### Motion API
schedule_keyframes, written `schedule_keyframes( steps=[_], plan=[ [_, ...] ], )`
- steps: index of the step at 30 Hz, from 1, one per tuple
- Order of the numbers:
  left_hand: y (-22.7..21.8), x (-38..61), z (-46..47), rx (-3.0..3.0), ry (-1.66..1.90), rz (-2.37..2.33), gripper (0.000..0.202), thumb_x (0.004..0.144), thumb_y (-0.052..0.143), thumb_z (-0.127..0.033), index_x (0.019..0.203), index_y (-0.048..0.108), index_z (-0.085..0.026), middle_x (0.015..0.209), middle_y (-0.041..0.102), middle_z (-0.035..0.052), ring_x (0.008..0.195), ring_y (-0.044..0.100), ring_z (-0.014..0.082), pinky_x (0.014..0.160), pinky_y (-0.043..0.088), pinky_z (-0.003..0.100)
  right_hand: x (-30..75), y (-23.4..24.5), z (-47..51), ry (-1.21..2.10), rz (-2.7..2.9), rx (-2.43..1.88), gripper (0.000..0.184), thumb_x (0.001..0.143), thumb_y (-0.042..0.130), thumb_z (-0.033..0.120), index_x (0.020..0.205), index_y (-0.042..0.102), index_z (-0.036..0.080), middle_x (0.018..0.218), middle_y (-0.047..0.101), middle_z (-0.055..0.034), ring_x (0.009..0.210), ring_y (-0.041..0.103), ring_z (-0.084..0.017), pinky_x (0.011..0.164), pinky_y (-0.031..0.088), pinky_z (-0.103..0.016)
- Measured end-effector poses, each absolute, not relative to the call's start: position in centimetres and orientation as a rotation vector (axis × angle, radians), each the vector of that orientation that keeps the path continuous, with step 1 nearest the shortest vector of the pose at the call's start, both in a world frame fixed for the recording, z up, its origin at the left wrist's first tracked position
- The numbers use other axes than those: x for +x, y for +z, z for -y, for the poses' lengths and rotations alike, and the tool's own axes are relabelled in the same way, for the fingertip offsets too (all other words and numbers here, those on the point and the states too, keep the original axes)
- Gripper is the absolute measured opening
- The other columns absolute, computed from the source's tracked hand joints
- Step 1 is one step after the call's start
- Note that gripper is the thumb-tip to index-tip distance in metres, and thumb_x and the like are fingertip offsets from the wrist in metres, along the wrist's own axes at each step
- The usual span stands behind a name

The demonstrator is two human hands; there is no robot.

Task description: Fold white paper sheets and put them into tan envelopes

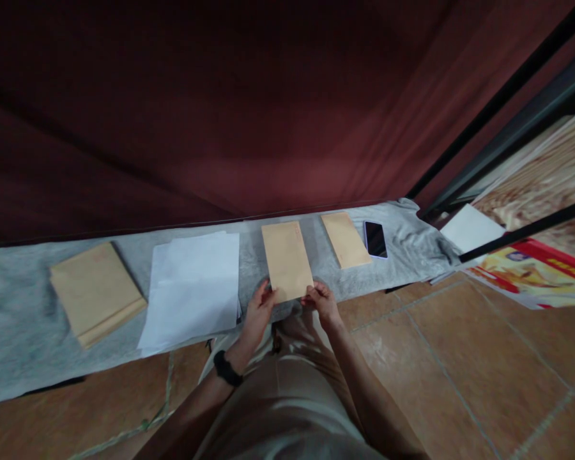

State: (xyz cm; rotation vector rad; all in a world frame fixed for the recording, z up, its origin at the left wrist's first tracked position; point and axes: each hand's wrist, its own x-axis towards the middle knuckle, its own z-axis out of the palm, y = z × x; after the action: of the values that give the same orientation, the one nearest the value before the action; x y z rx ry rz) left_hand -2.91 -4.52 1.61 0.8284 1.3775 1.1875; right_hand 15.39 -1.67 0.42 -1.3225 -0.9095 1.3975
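Left hand (260, 311): pinches the near left corner of a tan envelope (287, 260), thumb on top, a dark watch (228, 368) on the wrist.
Right hand (323, 301): pinches the same tan envelope at its near right corner.
Tan envelope: extends forward from between both hands, over a grey cloth (9, 306); whether it touches the cloth cannot be told.
Narrower envelope (347, 241): lies ahead and to the right of the right hand.
Phone (376, 240): rests dark screen up, farther right, beside the narrower envelope.
White sheets (194, 284): overlap to the left of the left hand.
Brown stack (96, 287): sits well left of the left hand, past the white sheets.
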Motion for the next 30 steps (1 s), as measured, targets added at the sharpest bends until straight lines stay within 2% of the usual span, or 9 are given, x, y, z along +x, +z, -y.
schedule_keyframes(
  steps=[4, 11, 13, 15, 17, 19, 21, 24, 30],
  plan=[
    [3.9, -1.9, 4.5, 0.652, 1.09, -1.211, 0.044, 0.07, 0.085, -0.045, 0.1, 0.077, -0.014, 0.094, 0.077, 0.0085, 0.072, 0.069, 0.0149, 0.066, 0.056, 0.024, 15.5, 0.8, 1.9, 1.521, 0.685, -1.267, 0.048, 0.059, 0.089, 0.059, 0.08, 0.067, 0.021, 0.063, 0.068, 0.0026, 0.054, 0.064, -0.015, 0.054, 0.06, -0.027],
    [3.4, -0.8, 3.6, 0.841, 1.102, -1.23, 0.037, 0.08, 0.073, -0.034, 0.111, 0.073, -0.014, 0.098, 0.077, 0.009, 0.071, 0.068, 0.0149, 0.068, 0.056, 0.026, 14.7, 2.0, 2.9, 1.743, 0.419, -1.048, 0.034, 0.067, 0.091, 0.038, 0.089, 0.072, 0.02, 0.087, 0.079, -0.0024, 0.07, 0.073, -0.016, 0.064, 0.063, -0.025],
    [3.0, -0.8, 3.5, 1.04, 1.07, -1.361, 0.041, 0.086, 0.065, -0.029, 0.125, 0.066, -0.015, 0.105, 0.077, 0.0098, 0.079, 0.072, 0.0183, 0.074, 0.058, 0.03, 14.4, 2.0, 3.0, 1.724, 0.41, -1.042, 0.034, 0.066, 0.092, 0.035, 0.089, 0.073, 0.02, 0.087, 0.079, -0.0015, 0.069, 0.073, -0.015, 0.061, 0.062, -0.023],
    [2.7, -1.1, 3.6, 1.343, 1.04, -1.52, 0.054, 0.09, 0.06, -0.024, 0.143, 0.053, -0.016, 0.126, 0.072, 0.0135, 0.105, 0.071, 0.0237, 0.091, 0.058, 0.037, 14.4, 1.8, 2.8, 1.656, 0.416, -1.065, 0.035, 0.064, 0.092, 0.035, 0.088, 0.073, 0.02, 0.084, 0.079, -0.0003, 0.065, 0.072, -0.014, 0.058, 0.061, -0.021],
    [2.5, -1.3, 4.0, 1.735, 0.962, -1.633, 0.063, 0.092, 0.056, -0.019, 0.154, 0.04, -0.016, 0.15, 0.055, 0.0173, 0.136, 0.056, 0.0282, 0.111, 0.047, 0.045, 14.6, 1.5, 2.6, 1.589, 0.431, -1.105, 0.036, 0.063, 0.093, 0.036, 0.087, 0.073, 0.019, 0.078, 0.078, 0.0003, 0.061, 0.07, -0.014, 0.055, 0.06, -0.021],
    [2.4, -1.5, 4.5, 2.108, 0.807, -1.665, 0.063, 0.095, 0.051, -0.015, 0.156, 0.038, -0.017, 0.164, 0.036, 0.0175, 0.151, 0.036, 0.0309, 0.121, 0.036, 0.051, 15.0, 1.2, 2.4, 1.542, 0.441, -1.141, 0.036, 0.062, 0.092, 0.038, 0.085, 0.074, 0.017, 0.074, 0.076, 0.0005, 0.058, 0.068, -0.013, 0.055, 0.06, -0.022],
    [2.2, -1.5, 4.9, 2.374, 0.629, -1.645, 0.06, 0.097, 0.045, -0.011, 0.156, 0.04, -0.019, 0.169, 0.027, 0.0135, 0.156, 0.024, 0.0305, 0.124, 0.029, 0.054, 15.3, 1.0, 2.4, 1.524, 0.456, -1.161, 0.036, 0.063, 0.092, 0.039, 0.087, 0.074, 0.017, 0.075, 0.077, -0.0002, 0.06, 0.068, -0.014, 0.058, 0.06, -0.023],
    [1.8, -1.4, 5.3, 2.574, 0.451, -1.644, 0.061, 0.098, 0.038, -0.008, 0.157, 0.039, -0.022, 0.17, 0.026, 0.0077, 0.159, 0.016, 0.0273, 0.126, 0.026, 0.055, 15.6, 0.7, 2.6, 1.526, 0.498, -1.167, 0.039, 0.067, 0.09, 0.042, 0.093, 0.075, 0.017, 0.084, 0.079, -0.0025, 0.068, 0.072, -0.016, 0.06, 0.06, -0.024],
    [1.5, -1.6, 5.5, 2.701, 0.334, -1.631, 0.059, 0.1, 0.036, -0.01, 0.158, 0.038, -0.019, 0.17, 0.026, 0.0063, 0.158, 0.017, 0.0267, 0.128, 0.023, 0.053, 15.8, 0.6, 2.5, 1.492, 0.501, -1.203, 0.039, 0.069, 0.087, 0.045, 0.092, 0.074, 0.017, 0.083, 0.079, -0.0036, 0.069, 0.073, -0.016, 0.059, 0.06, -0.023]
  ],
)
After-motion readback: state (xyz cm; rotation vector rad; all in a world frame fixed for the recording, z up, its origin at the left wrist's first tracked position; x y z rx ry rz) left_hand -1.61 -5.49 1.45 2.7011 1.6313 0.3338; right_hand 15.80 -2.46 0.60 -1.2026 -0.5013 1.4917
